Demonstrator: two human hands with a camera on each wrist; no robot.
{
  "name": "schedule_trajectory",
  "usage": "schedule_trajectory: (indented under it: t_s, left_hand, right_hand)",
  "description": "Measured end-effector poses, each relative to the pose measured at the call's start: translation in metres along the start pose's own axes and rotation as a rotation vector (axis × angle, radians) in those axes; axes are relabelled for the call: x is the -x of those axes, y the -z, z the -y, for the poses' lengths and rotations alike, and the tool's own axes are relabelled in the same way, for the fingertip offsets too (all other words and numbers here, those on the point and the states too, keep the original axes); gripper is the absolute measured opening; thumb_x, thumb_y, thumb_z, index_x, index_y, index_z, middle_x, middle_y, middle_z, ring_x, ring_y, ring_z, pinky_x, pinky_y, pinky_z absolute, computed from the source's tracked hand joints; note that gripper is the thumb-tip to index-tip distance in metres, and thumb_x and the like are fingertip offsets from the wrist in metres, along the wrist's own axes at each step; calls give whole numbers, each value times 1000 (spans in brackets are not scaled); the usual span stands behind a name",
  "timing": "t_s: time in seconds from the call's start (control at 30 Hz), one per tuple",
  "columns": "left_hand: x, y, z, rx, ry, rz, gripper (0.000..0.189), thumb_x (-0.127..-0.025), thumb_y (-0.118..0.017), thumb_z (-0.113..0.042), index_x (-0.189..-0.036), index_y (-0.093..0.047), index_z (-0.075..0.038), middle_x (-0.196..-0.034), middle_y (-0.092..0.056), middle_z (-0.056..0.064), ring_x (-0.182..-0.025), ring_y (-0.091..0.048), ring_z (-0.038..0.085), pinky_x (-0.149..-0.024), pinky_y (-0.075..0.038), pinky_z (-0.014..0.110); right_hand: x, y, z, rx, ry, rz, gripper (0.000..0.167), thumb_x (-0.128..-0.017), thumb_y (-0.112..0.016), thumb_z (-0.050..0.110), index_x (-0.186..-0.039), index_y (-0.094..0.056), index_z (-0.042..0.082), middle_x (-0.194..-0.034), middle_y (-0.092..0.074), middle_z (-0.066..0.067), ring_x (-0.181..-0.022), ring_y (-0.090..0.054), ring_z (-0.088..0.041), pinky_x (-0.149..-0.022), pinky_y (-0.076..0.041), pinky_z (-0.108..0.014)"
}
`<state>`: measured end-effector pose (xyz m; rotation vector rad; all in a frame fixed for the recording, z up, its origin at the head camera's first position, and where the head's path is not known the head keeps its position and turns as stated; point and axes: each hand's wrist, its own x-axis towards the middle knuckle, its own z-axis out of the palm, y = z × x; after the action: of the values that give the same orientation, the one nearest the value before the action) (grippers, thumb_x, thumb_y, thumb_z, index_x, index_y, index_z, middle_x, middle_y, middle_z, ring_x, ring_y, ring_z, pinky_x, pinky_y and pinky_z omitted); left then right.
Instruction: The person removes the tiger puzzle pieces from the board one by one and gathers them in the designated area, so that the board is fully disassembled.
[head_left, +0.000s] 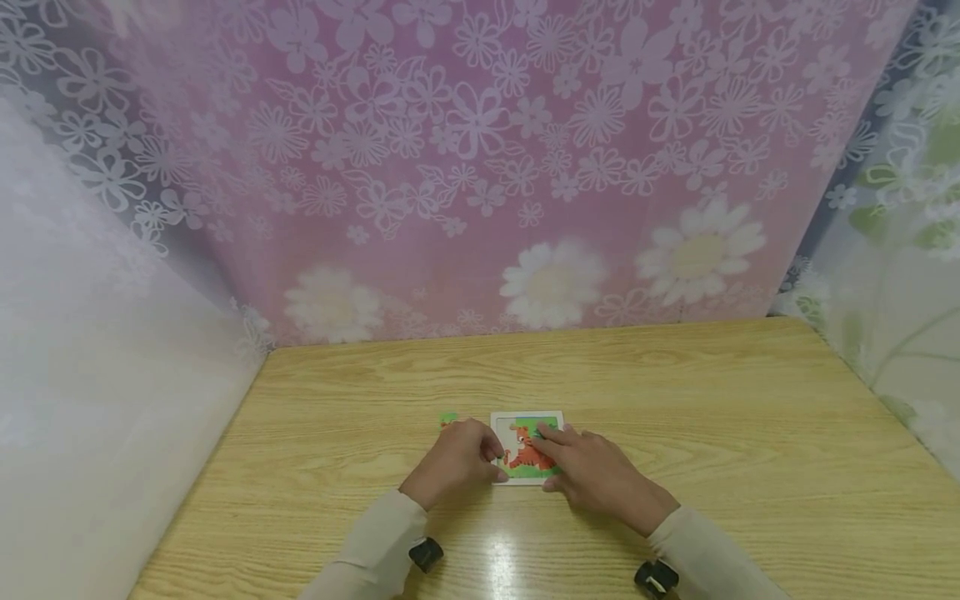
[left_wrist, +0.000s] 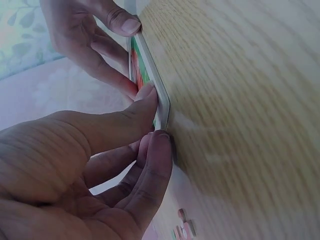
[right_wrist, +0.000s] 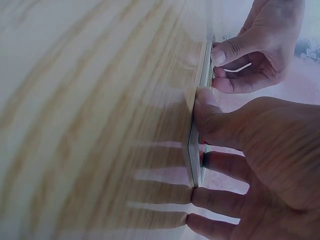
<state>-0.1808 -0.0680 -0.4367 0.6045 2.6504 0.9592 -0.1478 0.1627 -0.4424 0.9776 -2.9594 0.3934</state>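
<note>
A jigsaw puzzle in a white frame [head_left: 527, 412] lies on the table, showing an orange tiger on green; part of its left side is bare backing. My left hand [head_left: 461, 454] is at the frame's left edge, thumb and finger pinching a small puzzle piece [head_left: 506, 457], mostly hidden by the fingers. In the left wrist view its thumb overlaps the near rim. My right hand [head_left: 596, 471] rests over the puzzle's right side. Its forefinger lies on the tiger, the thumb touches the near rim, and the other fingers [right_wrist: 217, 200] extend straight past the right edge.
A loose puzzle piece [head_left: 448, 418] with green and orange lies left of the frame, partly behind my left hand. The wood-grain table [head_left: 360, 383] meets a pink flowered curtain [head_left: 465, 167] at the back, with pale cloth at both sides.
</note>
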Motion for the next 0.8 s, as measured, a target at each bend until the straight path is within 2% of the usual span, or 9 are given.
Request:
schedule_trajectory:
  t_s: [0.27,0.63,0.8]
  left_hand:
    - [0,-2,-1,4,8,-1,20,-76,-90,-8,-87,-73,-5,-82,-65,-1,-74,-57,9,-68,-51,25]
    - [4,-2,-1,11,-26,-19,19,-79,-88,-8,-90,-72,-5,-87,-66,1,-77,-57,10,-71,-50,26]
    - [4,-3,1,31,-17,-36,14,-84,-83,-7,-89,-71,-8,-85,-66,-3,-77,-59,9,-71,-51,26]
  right_hand:
    - [1,1,1,13,-3,2,62,-86,-81,31,-137,-61,1,-144,-55,-21,-118,-59,-51,-91,-52,-56]
    - [0,0,1,5,-19,16,63,-86,-80,31,-138,-60,1,-145,-54,-20,-121,-58,-50,-92,-51,-57]
    - [0,-1,0,10,-12,16,62,-87,-80,31,-138,-61,1,-145,-54,-20,-121,-58,-48,-93,-50,-56]
